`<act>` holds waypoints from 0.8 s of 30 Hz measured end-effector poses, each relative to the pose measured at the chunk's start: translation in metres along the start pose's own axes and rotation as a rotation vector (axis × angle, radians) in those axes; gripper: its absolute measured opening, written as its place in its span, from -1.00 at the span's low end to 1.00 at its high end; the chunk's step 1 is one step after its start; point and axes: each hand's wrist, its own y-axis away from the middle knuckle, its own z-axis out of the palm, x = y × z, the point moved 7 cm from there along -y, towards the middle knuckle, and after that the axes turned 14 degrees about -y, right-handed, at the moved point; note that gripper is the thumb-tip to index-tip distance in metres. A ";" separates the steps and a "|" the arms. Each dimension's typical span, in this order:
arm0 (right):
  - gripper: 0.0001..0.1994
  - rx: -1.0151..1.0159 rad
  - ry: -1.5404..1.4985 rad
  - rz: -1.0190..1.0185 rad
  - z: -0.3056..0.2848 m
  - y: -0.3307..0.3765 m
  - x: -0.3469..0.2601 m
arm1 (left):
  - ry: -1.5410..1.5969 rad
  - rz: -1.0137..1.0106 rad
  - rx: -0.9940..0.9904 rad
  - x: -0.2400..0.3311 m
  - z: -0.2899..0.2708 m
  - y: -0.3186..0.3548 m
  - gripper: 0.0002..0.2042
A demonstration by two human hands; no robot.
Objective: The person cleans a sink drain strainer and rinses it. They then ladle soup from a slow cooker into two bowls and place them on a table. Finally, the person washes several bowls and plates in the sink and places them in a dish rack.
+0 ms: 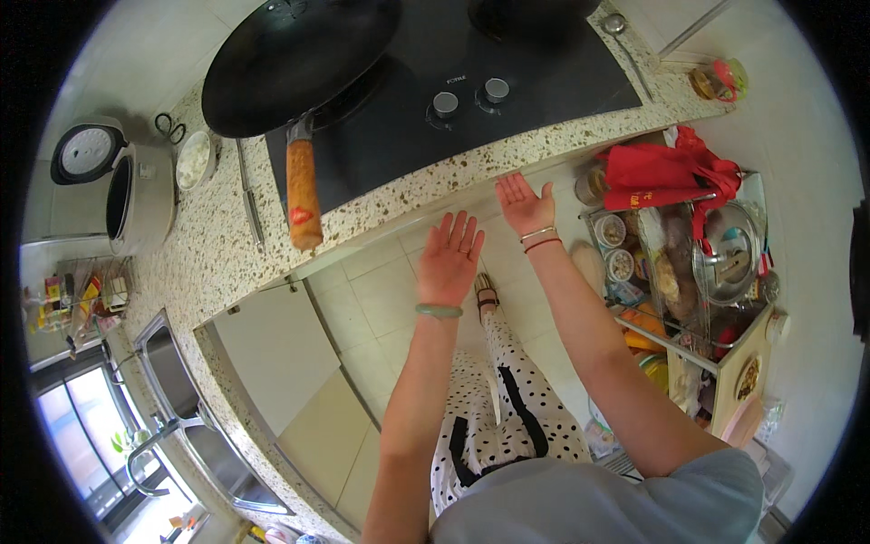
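Note:
Both palms face up in front of the counter's front edge, and nothing lies in either. My left hand [448,261], with a jade-green bangle [439,311] at the wrist, has its fingers stretched out. To its right, my right hand [526,205] is also spread, thumb apart, with a metal bangle [537,233] and a red cord on the wrist. Closest to the left hand is the wooden handle [303,195] of a black wok [290,63] on the hob [535,109]. The handle juts past the counter edge, and neither hand touches it.
At left on the speckled counter [208,272] are a rice cooker [145,195] with its lid up, a bowl of white food [195,161], scissors [169,129] and a knife [251,207]. A double sink [217,449] lies lower left. A loaded rack [675,335] with a red bag [666,172] stands right.

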 end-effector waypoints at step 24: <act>-0.29 -0.014 0.001 0.048 -0.023 0.015 -0.009 | -0.014 0.032 0.211 -0.020 -0.026 -0.013 -0.59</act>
